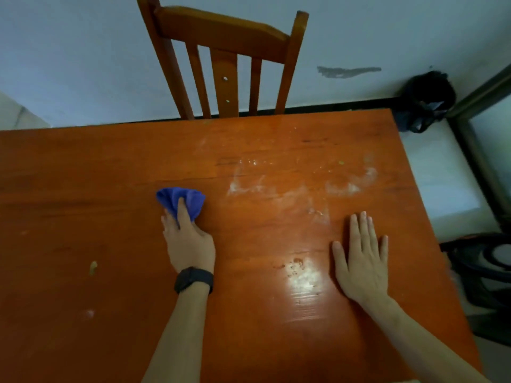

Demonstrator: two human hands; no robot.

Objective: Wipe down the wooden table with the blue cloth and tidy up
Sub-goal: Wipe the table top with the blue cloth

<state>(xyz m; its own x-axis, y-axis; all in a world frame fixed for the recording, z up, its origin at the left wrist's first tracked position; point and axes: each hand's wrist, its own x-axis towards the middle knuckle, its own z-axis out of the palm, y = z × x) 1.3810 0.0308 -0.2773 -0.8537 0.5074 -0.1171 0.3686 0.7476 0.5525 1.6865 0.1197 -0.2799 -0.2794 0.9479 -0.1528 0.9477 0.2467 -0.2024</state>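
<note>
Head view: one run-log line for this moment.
left hand grips blue cloth on wooden table | right hand flat on table | white smears right of cloth | chair at far edge

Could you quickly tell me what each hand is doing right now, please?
Left hand: grips the bunched blue cloth on the wooden table.
Right hand: open, flat on the table, holding nothing.

Open wooden table (83, 175) all around; chair (224, 64) blocks the far edge.

Left hand (188, 241) grips blue cloth (182, 199) on wooden table (83, 175); right hand (362, 261) lies flat.
</note>
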